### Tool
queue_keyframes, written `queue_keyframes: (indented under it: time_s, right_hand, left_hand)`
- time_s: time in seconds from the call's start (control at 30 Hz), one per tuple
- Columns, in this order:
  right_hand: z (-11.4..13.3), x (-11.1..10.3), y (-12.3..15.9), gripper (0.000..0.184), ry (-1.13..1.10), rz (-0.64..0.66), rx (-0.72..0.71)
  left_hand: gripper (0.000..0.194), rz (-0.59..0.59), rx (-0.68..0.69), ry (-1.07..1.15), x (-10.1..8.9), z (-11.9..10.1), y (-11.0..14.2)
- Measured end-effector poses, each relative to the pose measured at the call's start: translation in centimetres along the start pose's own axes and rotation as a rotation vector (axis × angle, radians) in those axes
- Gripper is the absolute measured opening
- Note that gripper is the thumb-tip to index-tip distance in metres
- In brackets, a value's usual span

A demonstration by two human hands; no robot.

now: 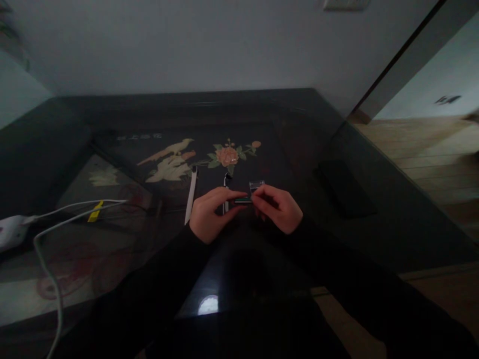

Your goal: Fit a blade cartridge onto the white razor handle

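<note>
Near the middle of the table, my left hand (211, 212) pinches a small flat dark piece with a green edge (243, 200) between thumb and fingers. My right hand (279, 207) is closed at the right end of that piece, its thumb and index finger pressed together; what lies between them is too small to make out. Just behind the right fingertips is a small clear rectangular thing (256, 185). A slim light-coloured tool with a dark tip (226, 181) lies partly hidden behind my left hand. Left of that hand rests a long white strip with a dark end (191, 192).
The dark glossy table (299, 139) carries a bird and flower picture (226, 156). A white power strip (13, 232) with white cables (75, 203) and a yellow tag (96, 212) is at the left. A dark flat rectangular object (346, 189) lies at the right. A wall (179, 50) stands behind.
</note>
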State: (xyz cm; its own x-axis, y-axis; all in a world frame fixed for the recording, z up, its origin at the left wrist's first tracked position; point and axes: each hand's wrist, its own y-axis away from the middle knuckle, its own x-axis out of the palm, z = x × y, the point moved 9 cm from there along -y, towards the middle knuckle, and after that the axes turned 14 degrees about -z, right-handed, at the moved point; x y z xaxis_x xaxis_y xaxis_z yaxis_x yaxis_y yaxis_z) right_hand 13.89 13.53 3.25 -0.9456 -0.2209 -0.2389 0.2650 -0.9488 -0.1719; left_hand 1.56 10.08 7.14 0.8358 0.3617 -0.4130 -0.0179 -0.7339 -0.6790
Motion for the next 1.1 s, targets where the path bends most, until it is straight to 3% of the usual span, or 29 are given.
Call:
queue_keyframes:
  time_s: [0.13, 0.23, 0.43, 0.63, 1.1]
  right_hand:
    - [0.4, -0.3, 0.0, 0.022, 0.076, -0.028, -0.049]
    - [-0.2, -0.1, -0.2, 0.024, 0.014, 0.004, 0.018]
    - [-2.5, 2.2, 0.0, 0.046, -0.323, 0.222, 0.259]
    - [-2.6, 4.5, 1.7, 0.054, -0.626, 0.408, 0.406]
    - [-2.4, 4.2, 1.6, 0.050, -0.630, 0.380, 0.367]
  left_hand:
    - [0.012, 0.013, 0.064, -0.026, 0.1, -0.5, 0.1]
    - [0.011, 0.007, 0.088, -0.041, 0.1, -0.5, 0.1]
    - [0.010, -0.063, 0.071, -0.005, -0.5, -0.5, -0.1]
    - [0.009, -0.055, 0.076, 0.085, -0.5, -1.2, -0.1]
    - [0.010, -0.070, 0.119, 0.051, -0.7, -1.7, 0.1]
